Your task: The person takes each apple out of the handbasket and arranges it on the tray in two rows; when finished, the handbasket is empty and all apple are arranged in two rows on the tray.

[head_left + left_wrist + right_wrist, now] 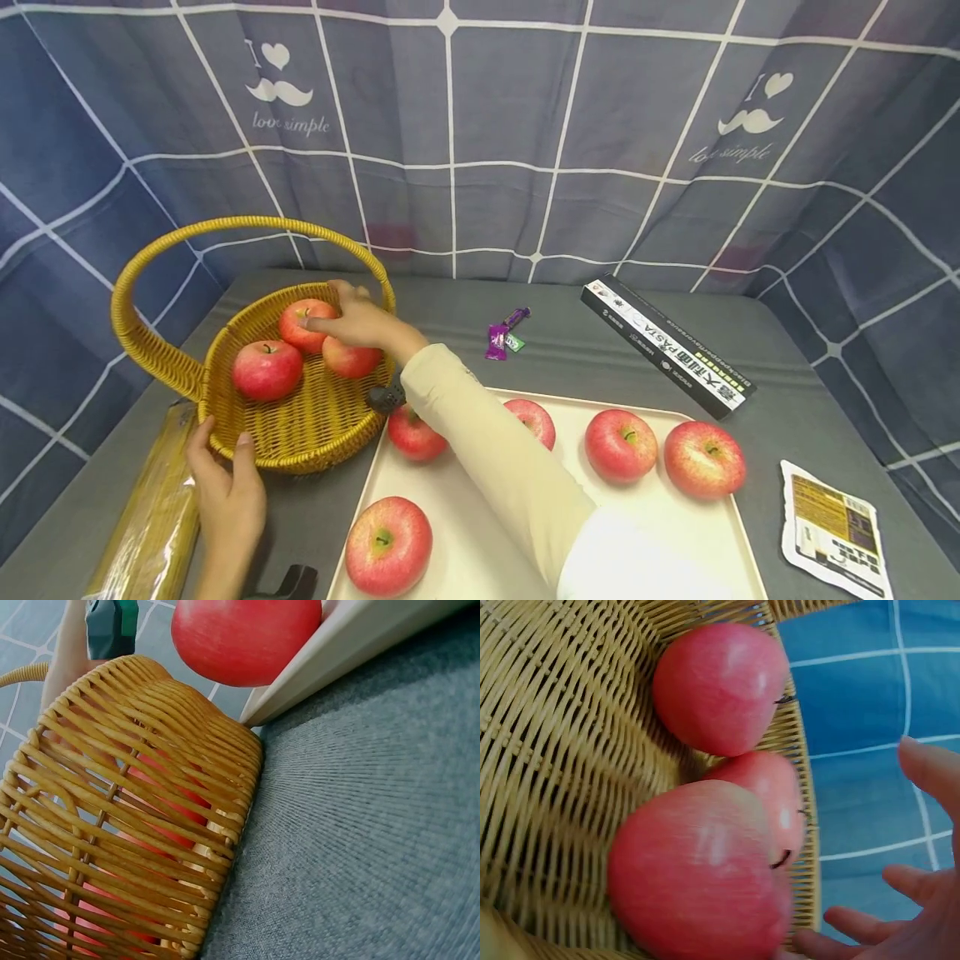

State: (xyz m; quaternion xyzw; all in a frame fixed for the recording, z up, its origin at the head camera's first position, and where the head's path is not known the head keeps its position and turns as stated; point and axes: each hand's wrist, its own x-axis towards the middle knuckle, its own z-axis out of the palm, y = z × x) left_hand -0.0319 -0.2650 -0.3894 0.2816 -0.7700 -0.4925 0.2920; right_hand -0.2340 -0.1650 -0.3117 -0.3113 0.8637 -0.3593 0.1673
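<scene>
A yellow woven basket (300,454) with a tall arched handle stands at the left. Three red apples lie inside: one at the left (267,370), one at the back (306,325) and one at the right (351,358). My right hand (360,321) reaches over the right and back apples; in the right wrist view its fingers (862,924) are spread and hold nothing. With thumb and forefinger apart, my left hand (228,496) touches the basket's near left rim. The left wrist view shows the basket's woven side (135,817) but not that hand's fingers.
A cream tray (465,517) beside the basket holds several apples (388,546), partly hidden by my right sleeve. Small wrapped sweets (498,340) and a black pasta box (667,346) lie behind it. A pouch (834,529) lies right, a long plastic-wrapped bundle (153,508) left.
</scene>
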